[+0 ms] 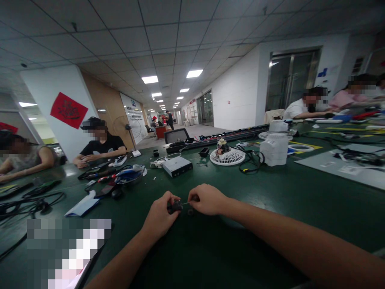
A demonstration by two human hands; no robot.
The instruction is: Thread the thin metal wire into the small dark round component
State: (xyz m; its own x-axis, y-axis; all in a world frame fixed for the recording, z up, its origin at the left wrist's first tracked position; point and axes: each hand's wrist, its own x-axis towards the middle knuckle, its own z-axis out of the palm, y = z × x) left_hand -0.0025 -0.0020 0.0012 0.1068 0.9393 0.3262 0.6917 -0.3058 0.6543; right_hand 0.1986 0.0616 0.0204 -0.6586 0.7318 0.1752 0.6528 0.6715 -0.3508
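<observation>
Over the green tabletop [228, 245], my left hand [160, 213] grips a small dark cylindrical part [177, 206] between thumb and fingers. My right hand [207, 200], close beside it, pinches a thin light-coloured rod or wire [185, 203] that reaches toward the cylinder's end. Whether the rod touches the cylinder or enters it I cannot tell. Just below, between both hands, lies a small dark round piece [190, 212], partly in shadow.
Ahead are a white and black box [177, 165], a white fan grille [227, 157] with a motor on it, and a white plastic housing [274, 149]. Cables and tools [129, 174] clutter the left. A grey board [345, 166] lies right. Several people sit around the table.
</observation>
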